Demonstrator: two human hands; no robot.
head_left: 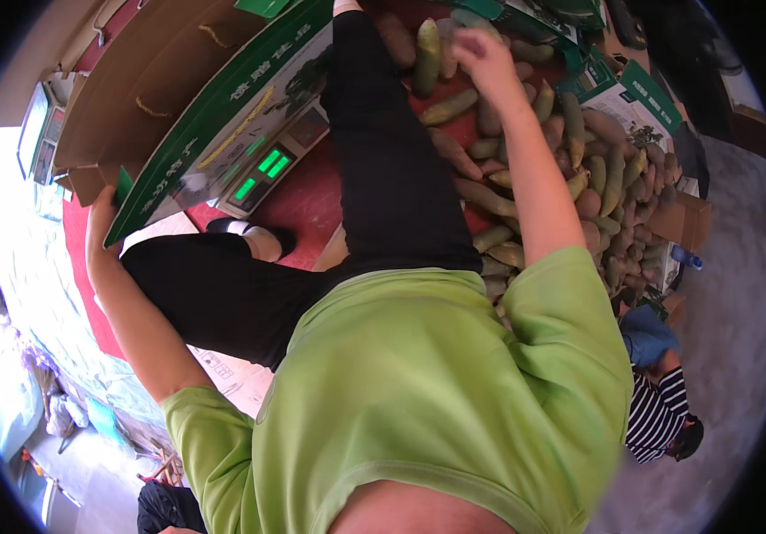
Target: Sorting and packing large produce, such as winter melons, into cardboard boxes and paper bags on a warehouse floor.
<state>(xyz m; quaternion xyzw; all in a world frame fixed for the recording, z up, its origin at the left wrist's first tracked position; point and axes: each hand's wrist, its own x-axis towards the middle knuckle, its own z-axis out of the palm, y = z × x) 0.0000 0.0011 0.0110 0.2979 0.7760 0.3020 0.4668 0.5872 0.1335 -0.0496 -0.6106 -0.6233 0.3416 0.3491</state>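
My left hand (102,222) grips the lower edge of a large open cardboard box (178,98) with a green printed side, held up at the left. My right hand (482,52) reaches far forward over a pile of long green and brown vegetables (579,169) lying on a red mat (303,205). Its fingers are curled down among them; whether they hold one I cannot tell. My green shirt and black trousers fill the middle of the view.
A weighing scale (267,165) with lit green digits sits on the mat under the box. More green printed boxes (641,93) lie beyond the pile. A person in a striped top (659,405) crouches at the right. A water bottle (687,258) stands nearby.
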